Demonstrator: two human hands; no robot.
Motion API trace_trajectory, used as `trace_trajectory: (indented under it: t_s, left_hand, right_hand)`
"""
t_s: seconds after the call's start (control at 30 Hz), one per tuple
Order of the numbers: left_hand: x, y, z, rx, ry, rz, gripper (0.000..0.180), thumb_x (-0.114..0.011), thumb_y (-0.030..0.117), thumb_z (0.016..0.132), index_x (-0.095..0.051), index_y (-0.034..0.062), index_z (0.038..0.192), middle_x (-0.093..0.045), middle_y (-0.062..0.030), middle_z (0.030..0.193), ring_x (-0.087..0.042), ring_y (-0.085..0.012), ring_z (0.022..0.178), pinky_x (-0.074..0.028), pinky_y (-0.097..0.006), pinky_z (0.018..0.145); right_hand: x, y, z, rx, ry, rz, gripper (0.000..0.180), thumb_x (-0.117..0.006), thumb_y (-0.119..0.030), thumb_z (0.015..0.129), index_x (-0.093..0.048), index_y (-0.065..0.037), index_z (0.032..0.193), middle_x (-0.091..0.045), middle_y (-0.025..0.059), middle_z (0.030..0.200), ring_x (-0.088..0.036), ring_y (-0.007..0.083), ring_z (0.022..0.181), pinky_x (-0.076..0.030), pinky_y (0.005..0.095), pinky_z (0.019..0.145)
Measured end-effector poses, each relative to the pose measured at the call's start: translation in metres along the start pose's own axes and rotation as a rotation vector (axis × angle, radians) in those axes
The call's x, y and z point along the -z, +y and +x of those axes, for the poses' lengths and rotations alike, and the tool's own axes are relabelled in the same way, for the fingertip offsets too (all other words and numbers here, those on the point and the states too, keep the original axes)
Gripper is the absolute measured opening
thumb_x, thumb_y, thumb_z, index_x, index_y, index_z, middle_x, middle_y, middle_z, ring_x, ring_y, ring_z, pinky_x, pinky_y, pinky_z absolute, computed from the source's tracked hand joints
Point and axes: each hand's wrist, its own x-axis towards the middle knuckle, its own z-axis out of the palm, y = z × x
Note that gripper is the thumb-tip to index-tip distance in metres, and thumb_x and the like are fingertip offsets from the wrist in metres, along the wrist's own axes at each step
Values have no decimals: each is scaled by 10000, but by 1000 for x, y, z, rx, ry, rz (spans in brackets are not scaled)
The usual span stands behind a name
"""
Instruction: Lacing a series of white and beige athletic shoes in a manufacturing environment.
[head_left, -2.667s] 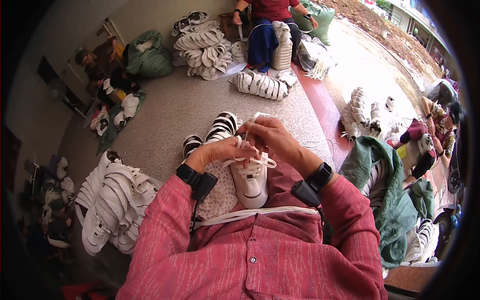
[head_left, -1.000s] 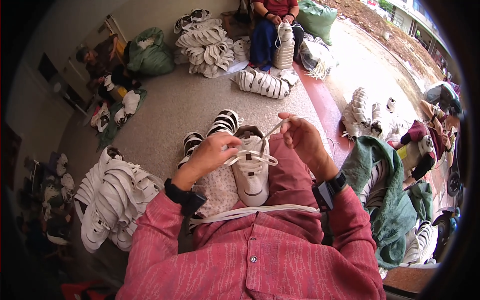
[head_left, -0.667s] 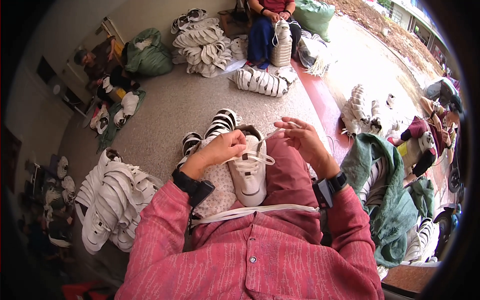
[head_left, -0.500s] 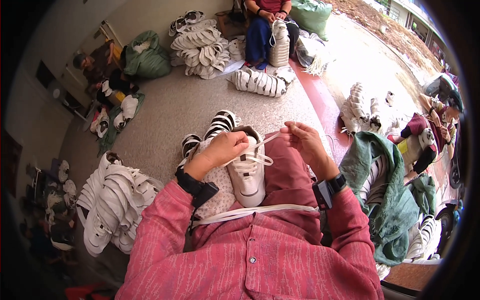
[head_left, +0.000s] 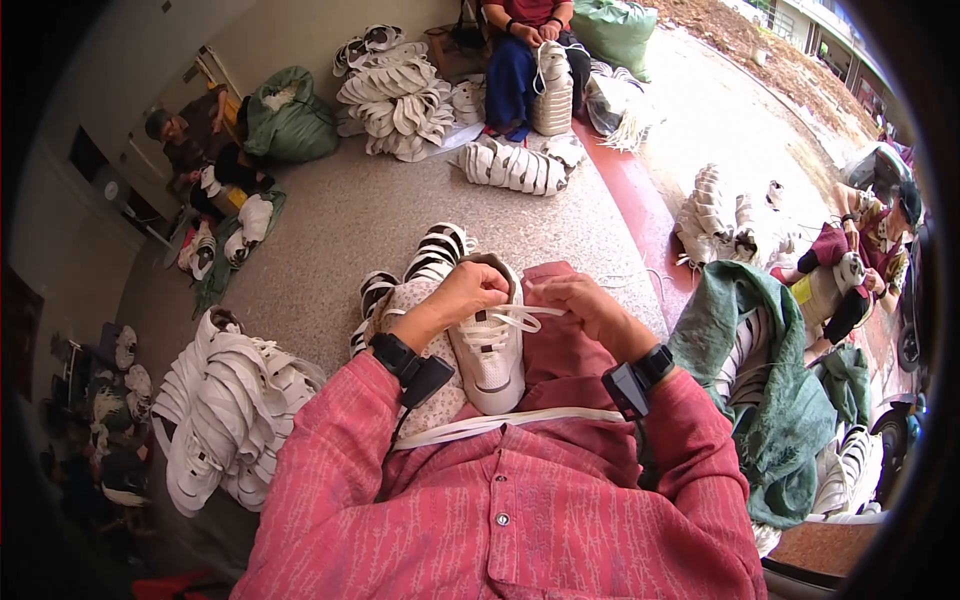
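Note:
A white sneaker (head_left: 488, 365) with a grey toe edge lies on my lap, its toe toward me. Its white shoelace (head_left: 520, 318) runs through the upper eyelets and loops out to the right. My left hand (head_left: 462, 298) is closed over the left side of the shoe's opening; what its fingertips hold is hidden. At the right of the opening, my right hand (head_left: 588, 308) is pinched on the lace, close to the shoe. A bundle of loose white laces (head_left: 460, 428) lies across my lap.
Stacked white shoe uppers (head_left: 235, 415) stand at my left, with more striped ones (head_left: 437, 250) beyond my knees. A green cloth (head_left: 750, 370) covers others at my right. Several people sit around, one (head_left: 530, 40) opposite me handling uppers. A green sack (head_left: 292, 120) stands far left.
My right hand has come down and left toward the shoe, so the lace once stretched out from it is now slack. My left hand has shifted slightly toward the shoe's opening.

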Motion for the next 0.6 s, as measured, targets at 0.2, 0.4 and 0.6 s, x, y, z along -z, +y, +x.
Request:
trace_trajectory:
  t_s: [0.2,0.4,0.6]
  left_hand:
    - [-3,-3,2,18,13,-36,136,-692,65,720,-706,15,847,-670,-43,745,-610,-121,677,-489,-266,631]
    - [-4,-7,1,-54,43,117,153,-705,100,702,-717,34,840,-676,-55,742,-619,-139,675,-493,-278,638]
    - [-7,-10,-2,-100,61,51,166,-702,97,711,-716,29,862,-675,-60,760,-623,-138,714,-490,-282,666]
  right_hand:
    - [-8,-1,4,-232,-164,-9,184,-528,-132,902,-637,-60,772,-415,-55,565,-284,37,411,-196,217,385]
    - [-6,1,10,-212,-223,85,180,-498,-115,918,-571,-87,757,-378,-65,576,-284,29,423,-191,213,393]
    - [2,7,24,-316,-306,181,167,-455,-129,951,-574,-73,848,-405,-62,603,-281,18,430,-203,186,394]
